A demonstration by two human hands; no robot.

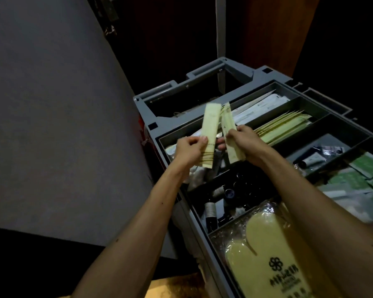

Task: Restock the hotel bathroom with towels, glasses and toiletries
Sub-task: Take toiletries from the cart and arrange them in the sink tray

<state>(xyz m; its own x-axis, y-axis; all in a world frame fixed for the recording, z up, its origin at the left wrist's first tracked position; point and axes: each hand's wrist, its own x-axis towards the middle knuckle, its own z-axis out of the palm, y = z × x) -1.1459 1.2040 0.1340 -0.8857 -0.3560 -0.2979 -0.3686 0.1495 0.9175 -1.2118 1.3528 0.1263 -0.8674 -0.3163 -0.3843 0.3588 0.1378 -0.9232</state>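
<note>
On the head camera I see the left hand (188,148) pinching a pale packet (210,130) between thumb and curled fingers. The right hand (247,145) grips a second packet (229,134) just beside it. Both are held above the cart tray (285,86), over its far-left compartment. The contents are possibly toothbrushes, but the light is too dim to tell.
</note>
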